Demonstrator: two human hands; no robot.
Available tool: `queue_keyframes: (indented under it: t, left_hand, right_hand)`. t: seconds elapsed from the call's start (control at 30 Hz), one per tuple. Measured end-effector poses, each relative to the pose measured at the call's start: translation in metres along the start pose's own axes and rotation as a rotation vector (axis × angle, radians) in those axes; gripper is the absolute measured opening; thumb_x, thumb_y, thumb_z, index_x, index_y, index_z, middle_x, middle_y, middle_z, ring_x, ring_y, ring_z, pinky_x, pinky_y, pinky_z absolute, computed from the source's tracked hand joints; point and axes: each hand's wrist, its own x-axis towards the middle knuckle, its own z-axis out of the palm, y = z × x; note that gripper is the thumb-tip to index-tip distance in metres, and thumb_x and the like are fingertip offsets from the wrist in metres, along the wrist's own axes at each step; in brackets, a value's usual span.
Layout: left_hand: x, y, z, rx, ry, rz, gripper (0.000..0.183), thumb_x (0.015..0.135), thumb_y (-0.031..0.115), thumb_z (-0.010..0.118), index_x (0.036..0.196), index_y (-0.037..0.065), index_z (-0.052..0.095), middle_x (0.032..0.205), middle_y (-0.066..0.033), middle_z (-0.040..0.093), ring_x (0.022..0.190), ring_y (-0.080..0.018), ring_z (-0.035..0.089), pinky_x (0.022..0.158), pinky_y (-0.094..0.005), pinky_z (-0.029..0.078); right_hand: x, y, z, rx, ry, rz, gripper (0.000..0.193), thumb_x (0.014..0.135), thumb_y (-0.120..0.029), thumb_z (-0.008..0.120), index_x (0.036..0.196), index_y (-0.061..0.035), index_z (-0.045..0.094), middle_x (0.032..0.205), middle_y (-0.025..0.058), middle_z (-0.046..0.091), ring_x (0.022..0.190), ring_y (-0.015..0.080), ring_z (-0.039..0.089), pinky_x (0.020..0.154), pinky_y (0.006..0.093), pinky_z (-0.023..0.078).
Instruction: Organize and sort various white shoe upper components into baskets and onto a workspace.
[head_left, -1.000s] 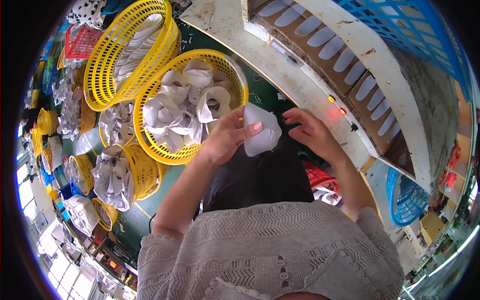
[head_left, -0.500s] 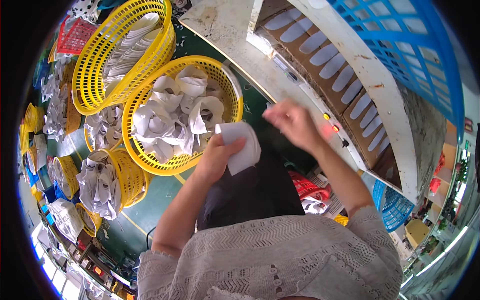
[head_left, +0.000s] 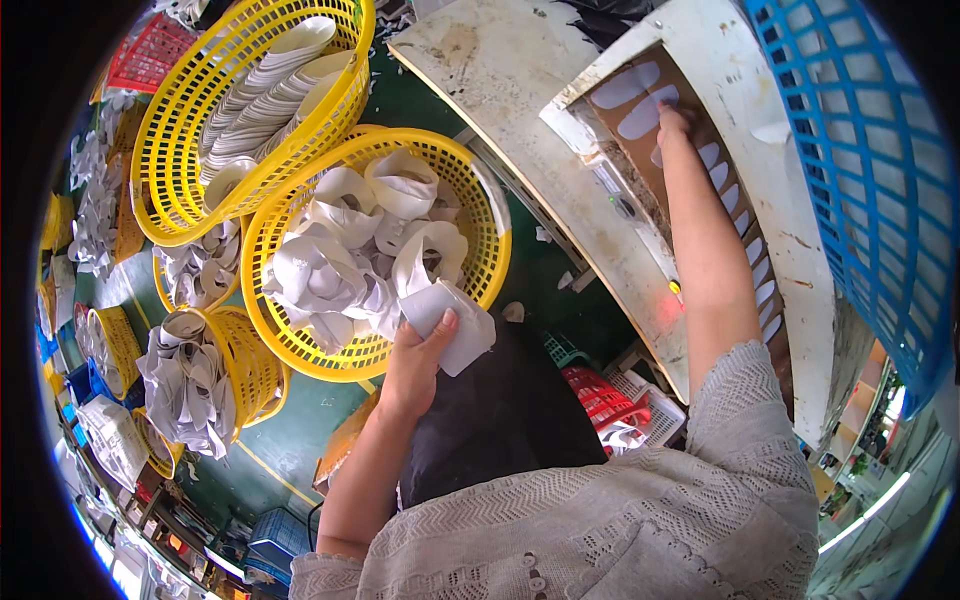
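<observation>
My left hand is closed round a folded white shoe upper, thumb across its face, just over the near rim of a yellow basket. Loose, curled white uppers fill that basket. My right arm stretches far forward into a white machine's opening. There my right hand has its fingers closed at the end of a white insole-shaped piece, one of a row lying on a brown surface. Part of the fingers is hidden by the back of the hand.
Another yellow basket with stacked white pieces stands at the far left. The machine's pale worktop lies ahead, with a blue basket at the right. A red basket sits below. More filled yellow baskets stand on the green floor.
My right hand has moved forward from above the floor into the machine's opening, to the insole pieces. My left hand, still holding the upper, has shifted slightly down. The view has turned a little.
</observation>
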Motion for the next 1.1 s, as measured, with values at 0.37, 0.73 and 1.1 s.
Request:
queue_keyframes:
  t: [0.37,0.73,1.1]
  left_hand:
    - [0.025,0.016,-0.008,-0.022,-0.217,0.044,0.027,0.093,0.024,0.06,0.107,0.001,0.06,0.092,-0.003,0.064,0.082,-0.0098,0.058,0.073,-0.0257,0.047]
    - [0.038,0.024,-0.003,0.019,-0.34,0.06,0.027,0.091,0.019,0.061,0.111,0.001,0.058,0.097,-0.0032,0.063,0.086,-0.0099,0.059,0.076,-0.0257,0.048]
    - [0.042,0.018,-0.005,0.07,-0.179,0.247,0.024,0.086,0.009,0.063,0.108,0.0,0.059,0.097,-0.0046,0.064,0.087,-0.0128,0.061,0.076,-0.0287,0.05]
  right_hand:
    - [-0.116,-0.156,-0.035,-0.318,0.281,-0.264,0.038,0.07,-0.01,0.079,0.101,0.002,0.061,0.109,0.0118,0.061,0.096,0.0204,0.057,0.084,0.0364,0.047]
    - [-0.092,-0.169,-0.062,-0.035,0.222,-0.197,0.041,0.078,-0.015,0.073,0.111,0.0027,0.057,0.103,0.0128,0.061,0.097,0.0229,0.056,0.087,0.0362,0.044]
    - [-0.388,-0.248,-0.061,0.002,-0.281,-0.156,0.036,0.095,-0.024,0.052,0.124,-0.0079,0.039,0.107,0.0124,0.056,0.1,0.022,0.056,0.084,0.0406,0.048]
